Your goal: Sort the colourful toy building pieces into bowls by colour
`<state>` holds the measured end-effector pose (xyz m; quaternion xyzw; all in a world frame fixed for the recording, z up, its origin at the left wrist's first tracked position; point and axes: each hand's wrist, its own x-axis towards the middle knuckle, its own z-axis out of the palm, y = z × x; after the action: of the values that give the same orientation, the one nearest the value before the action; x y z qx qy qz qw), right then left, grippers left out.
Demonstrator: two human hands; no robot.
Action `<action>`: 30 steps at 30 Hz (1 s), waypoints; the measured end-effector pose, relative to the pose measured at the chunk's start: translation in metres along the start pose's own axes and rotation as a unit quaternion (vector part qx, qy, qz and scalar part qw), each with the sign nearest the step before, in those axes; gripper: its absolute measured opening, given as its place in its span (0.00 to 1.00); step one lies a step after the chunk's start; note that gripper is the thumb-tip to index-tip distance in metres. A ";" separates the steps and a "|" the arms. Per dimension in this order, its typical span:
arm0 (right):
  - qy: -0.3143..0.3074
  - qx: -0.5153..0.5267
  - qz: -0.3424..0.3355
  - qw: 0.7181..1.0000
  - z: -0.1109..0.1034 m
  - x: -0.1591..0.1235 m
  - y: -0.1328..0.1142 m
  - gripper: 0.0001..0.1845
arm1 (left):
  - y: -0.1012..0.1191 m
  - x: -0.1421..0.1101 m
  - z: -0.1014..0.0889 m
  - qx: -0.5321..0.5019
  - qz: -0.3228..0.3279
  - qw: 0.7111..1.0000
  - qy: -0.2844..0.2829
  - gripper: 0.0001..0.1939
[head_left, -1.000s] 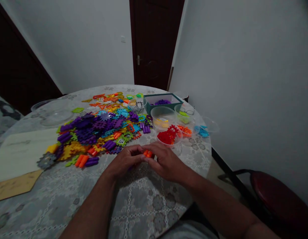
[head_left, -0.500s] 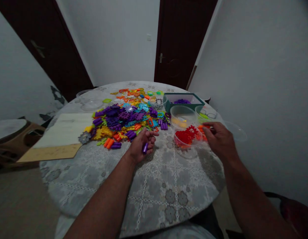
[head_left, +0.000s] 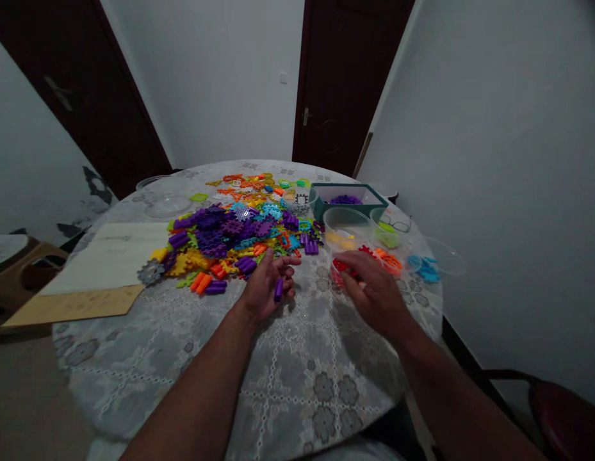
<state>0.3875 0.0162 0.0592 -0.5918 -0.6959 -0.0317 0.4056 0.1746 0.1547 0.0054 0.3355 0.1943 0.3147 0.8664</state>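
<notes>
My left hand (head_left: 268, 287) rests palm up on the tablecloth, its fingers partly curled around a small purple plastic tube piece (head_left: 278, 290). Just beyond it spreads a heap of purple gear-shaped plastic pieces (head_left: 215, 227) mixed with yellow, orange and blue ones. My right hand (head_left: 371, 287) reaches over a clear round tub (head_left: 336, 282) with red plastic pieces (head_left: 339, 264) in it. Its fingers are bent down at the red pieces, and their tips are mostly hidden. Orange pieces (head_left: 389, 261) lie right behind that hand.
A green-edged box (head_left: 316, 203) with purple pieces stands at the back. Clear tubs hold yellow pieces (head_left: 339, 241) and green pieces (head_left: 386, 237). Blue pieces (head_left: 424, 267) and a clear lid (head_left: 446, 256) lie at the right. White and brown boards (head_left: 76, 306) overhang the left edge.
My right hand has moved left from the orange pieces to the tub of red pieces. Blue pieces at the right have come into sight. My left hand still holds the purple tube piece.
</notes>
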 end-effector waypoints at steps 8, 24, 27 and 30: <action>-0.246 -0.058 -0.172 0.952 0.068 0.017 -0.048 0.16 | 0.004 -0.004 0.003 -0.021 -0.008 1.000 0.006 0.34; -0.339 0.058 0.115 0.932 0.008 0.130 0.050 0.07 | -0.003 0.007 -0.013 0.259 0.235 0.913 0.212 0.29; -0.199 -0.020 0.236 0.951 -0.006 0.168 0.089 0.08 | 0.003 0.003 -0.015 0.437 0.305 0.792 0.298 0.20; -0.070 -0.079 0.270 0.957 -0.017 0.192 0.111 0.17 | 0.010 0.001 -0.018 0.503 0.362 0.702 0.350 0.12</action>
<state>0.4964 0.1936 0.1377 -0.7882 -0.5326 0.0656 0.3014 0.1612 0.1692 0.0000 0.6318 0.4770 0.5539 0.2578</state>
